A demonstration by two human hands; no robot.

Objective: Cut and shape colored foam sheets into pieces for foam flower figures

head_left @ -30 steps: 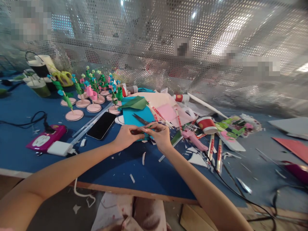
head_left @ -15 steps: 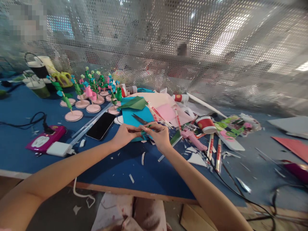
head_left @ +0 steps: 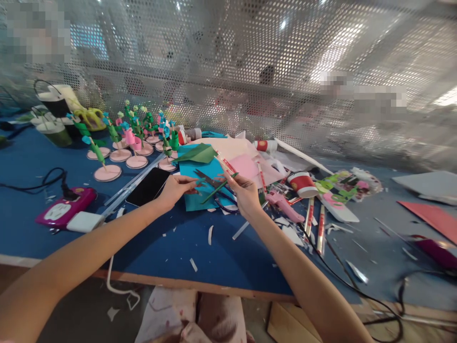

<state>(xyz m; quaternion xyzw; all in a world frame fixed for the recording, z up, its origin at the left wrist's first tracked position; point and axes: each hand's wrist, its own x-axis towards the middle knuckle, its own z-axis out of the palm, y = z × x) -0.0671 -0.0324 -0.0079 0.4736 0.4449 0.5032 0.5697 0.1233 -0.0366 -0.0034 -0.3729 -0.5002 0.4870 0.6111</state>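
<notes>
My right hand (head_left: 245, 194) pinches a thin green stick (head_left: 218, 186) that slants down to the left over a teal foam sheet (head_left: 202, 182). My left hand (head_left: 174, 188) is held just left of it, fingers pinched on a small green scrap near the stick's lower end. Dark scissors (head_left: 211, 183) lie on the teal sheet between the hands.
A black phone (head_left: 147, 186) lies left of my hands, with a pink and white power strip (head_left: 67, 213) further left. Several paper flowers on pink round bases (head_left: 107, 172) stand at the back left. A pink glue gun (head_left: 285, 206), a red cup (head_left: 302, 184) and paper scraps clutter the right.
My hands have lifted and drawn apart. The right hand now holds the green stick up alone, and the scissors underneath have come into view.
</notes>
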